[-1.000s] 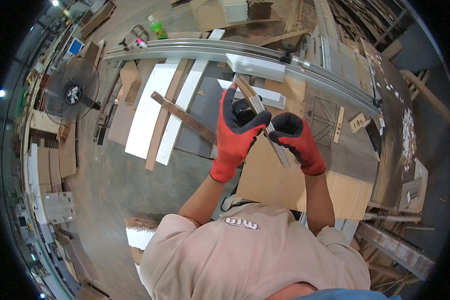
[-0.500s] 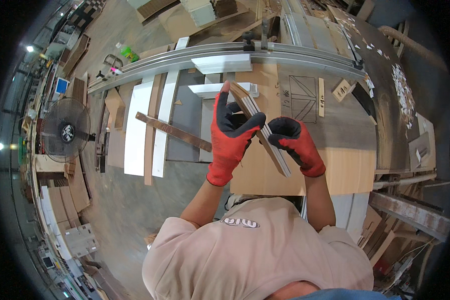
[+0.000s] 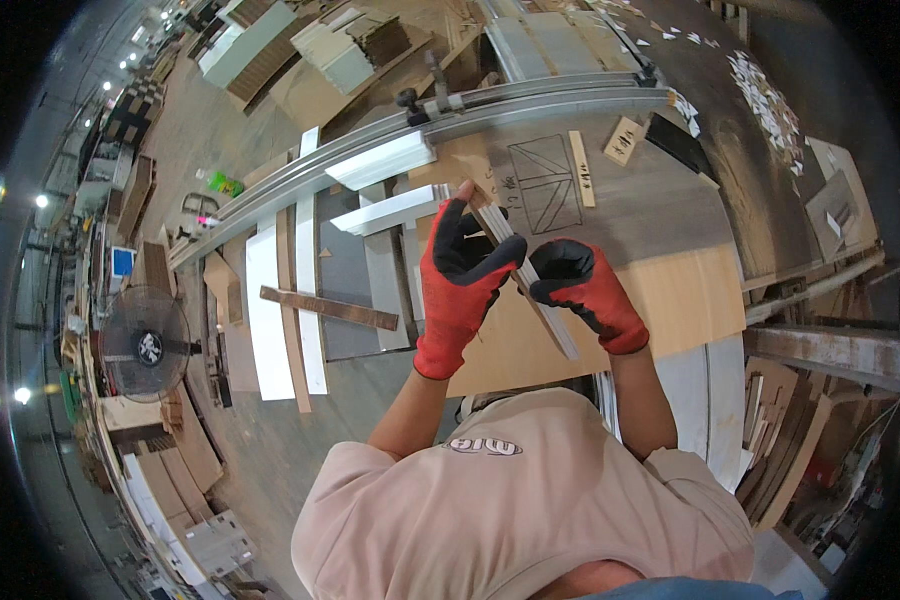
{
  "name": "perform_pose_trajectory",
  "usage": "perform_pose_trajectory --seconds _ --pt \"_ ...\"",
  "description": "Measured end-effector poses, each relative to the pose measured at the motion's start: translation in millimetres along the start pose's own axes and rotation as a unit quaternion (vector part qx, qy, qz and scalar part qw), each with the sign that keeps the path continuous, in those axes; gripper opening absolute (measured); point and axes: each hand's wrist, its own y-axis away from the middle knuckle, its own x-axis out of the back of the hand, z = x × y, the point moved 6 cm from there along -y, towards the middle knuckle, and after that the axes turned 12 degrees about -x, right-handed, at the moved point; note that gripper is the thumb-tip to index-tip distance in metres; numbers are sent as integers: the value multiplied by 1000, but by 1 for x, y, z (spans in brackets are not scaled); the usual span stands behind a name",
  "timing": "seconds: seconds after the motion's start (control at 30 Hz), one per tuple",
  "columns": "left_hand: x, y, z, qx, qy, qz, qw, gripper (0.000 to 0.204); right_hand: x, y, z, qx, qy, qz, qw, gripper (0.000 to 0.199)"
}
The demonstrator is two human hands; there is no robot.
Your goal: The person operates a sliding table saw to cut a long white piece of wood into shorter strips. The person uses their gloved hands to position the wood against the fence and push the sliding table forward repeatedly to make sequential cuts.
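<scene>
Both my hands wear red gloves with black palms. Between them I hold a small stack of thin boards point(image 3: 552, 322), tilted, with light edges toward me. My left hand point(image 3: 465, 275) grips its far part, a bare fingertip showing at the top end. My right hand point(image 3: 588, 288) closes on its right side, thumb and fingers curled in. Just beyond my left hand, a white block of strips point(image 3: 390, 211) lies on the work surface, and a second white stack point(image 3: 382, 160) sits behind it by the metal rail.
The metal rail point(image 3: 300, 180) crosses the far side. A brown strip point(image 3: 328, 307) lies over white panels point(image 3: 270, 320) at left. A wooden board point(image 3: 685, 300) lies under my hands. A fan point(image 3: 145, 345) stands left; small marked wood pieces point(image 3: 623, 140) lie far right.
The whole view has turned, so the bench and rail appear slanted and shifted left. Both hands keep their hold, and the stack now shows more edge-on.
</scene>
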Motion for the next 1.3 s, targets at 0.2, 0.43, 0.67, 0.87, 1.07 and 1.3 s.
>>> perform_pose_trajectory --seconds 0.2,0.43,0.67,0.87,1.07,1.3 --pt "-36 0 -3 33 57 -56 996 73 32 16 16 27 -57 26 998 27" --pt "-76 3 -58 82 140 -119 980 70 62 43 10 2 2 91 996 30" --pt "-154 0 -155 -117 -184 -286 933 68 250 24 55 30 505 475 720 52" --pt "-265 -32 -234 -295 -327 -353 825 53 340 -29 40 -30 613 490 618 61" --pt "-350 -81 -288 -281 -435 -337 786 42 377 -42 27 29 661 542 518 56" --pt "-351 -92 -300 -302 -410 -294 809 35 447 18 41 -114 439 656 603 59"
